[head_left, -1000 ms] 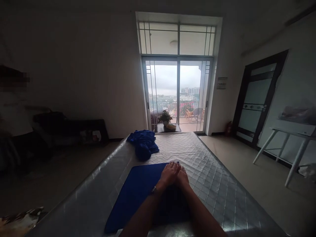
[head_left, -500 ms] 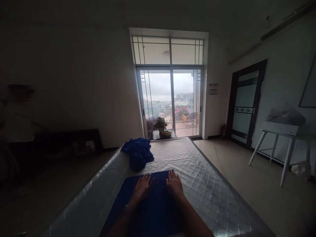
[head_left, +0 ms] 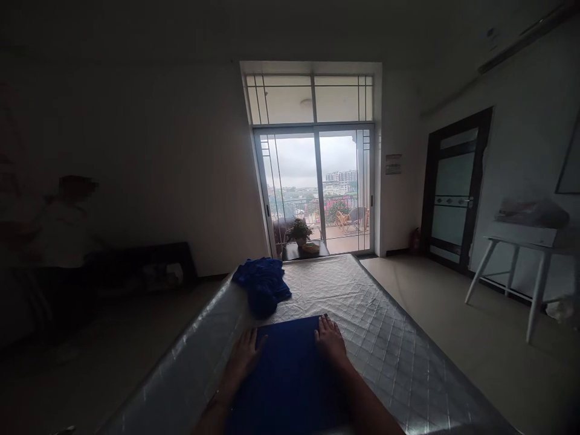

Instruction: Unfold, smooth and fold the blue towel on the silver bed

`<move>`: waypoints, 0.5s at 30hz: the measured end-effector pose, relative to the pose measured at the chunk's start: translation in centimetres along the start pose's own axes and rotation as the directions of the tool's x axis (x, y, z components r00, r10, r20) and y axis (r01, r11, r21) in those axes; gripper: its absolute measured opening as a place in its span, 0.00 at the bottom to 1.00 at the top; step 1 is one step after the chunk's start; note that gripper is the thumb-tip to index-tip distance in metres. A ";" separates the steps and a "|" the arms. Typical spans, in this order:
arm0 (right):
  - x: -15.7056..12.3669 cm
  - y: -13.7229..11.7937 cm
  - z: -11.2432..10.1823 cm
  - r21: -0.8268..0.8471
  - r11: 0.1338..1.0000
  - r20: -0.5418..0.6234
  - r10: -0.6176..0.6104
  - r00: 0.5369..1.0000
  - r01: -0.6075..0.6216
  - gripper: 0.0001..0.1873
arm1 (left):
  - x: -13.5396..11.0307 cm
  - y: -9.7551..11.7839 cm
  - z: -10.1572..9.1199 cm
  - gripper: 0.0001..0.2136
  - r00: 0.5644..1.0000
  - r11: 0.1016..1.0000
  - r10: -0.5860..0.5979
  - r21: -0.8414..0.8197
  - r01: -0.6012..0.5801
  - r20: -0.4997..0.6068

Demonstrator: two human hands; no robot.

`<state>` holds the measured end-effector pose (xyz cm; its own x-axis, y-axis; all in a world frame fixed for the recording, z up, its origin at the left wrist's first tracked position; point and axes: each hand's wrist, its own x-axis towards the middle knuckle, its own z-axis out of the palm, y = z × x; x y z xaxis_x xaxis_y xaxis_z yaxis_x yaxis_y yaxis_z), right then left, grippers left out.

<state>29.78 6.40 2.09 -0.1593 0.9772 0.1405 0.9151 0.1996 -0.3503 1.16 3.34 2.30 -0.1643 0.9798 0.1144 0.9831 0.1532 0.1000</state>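
A blue piece of cloth, flat and smooth, lies on a silver quilted surface in front of me. My left hand rests at its left edge, palm down with the fingers stretched forward. At the far right corner, my right hand lies on the cloth with its fingers extended. Neither hand grips anything. Beyond the left hand sits a crumpled heap of blue fabric. The near end of the flat cloth runs into shadow between my forearms.
A small dark table with a potted plant stands past the far end, before sliding glass doors. A white stool holding a box and bag is at right. Another person stands in the dim left.
My left hand has moved left, from on top of the flat blue cloth to its left edge. The cloth now looks narrower on that side. The view has shifted slightly.
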 end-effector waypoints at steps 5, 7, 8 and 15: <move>-0.4 -0.2 -0.5 0.012 1.000 -0.001 -0.005 1.000 0.005 0.33 | -0.6 0.3 -0.9 0.33 1.000 0.999 0.016 0.033 -0.015 -0.005; -0.6 -0.4 -0.8 0.012 1.000 -0.001 -0.003 1.000 0.003 0.33 | -0.9 0.5 -1.4 0.34 1.000 0.999 0.011 0.044 -0.011 0.005; -0.7 -0.5 -1.0 0.012 1.000 0.002 -0.002 1.000 0.002 0.33 | -1.0 0.7 -1.6 0.34 1.000 0.999 0.014 0.046 -0.015 0.008; -0.7 -0.6 -1.2 0.009 1.000 0.029 0.009 1.000 -0.009 0.32 | -1.0 0.4 -1.1 0.32 0.998 0.999 0.051 0.002 -0.051 -0.029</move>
<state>29.79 5.47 3.29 -0.1618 0.9807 0.1100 0.9132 0.1911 -0.3600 1.66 2.32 3.32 -0.1160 0.9822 0.1478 0.9904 0.1032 0.0915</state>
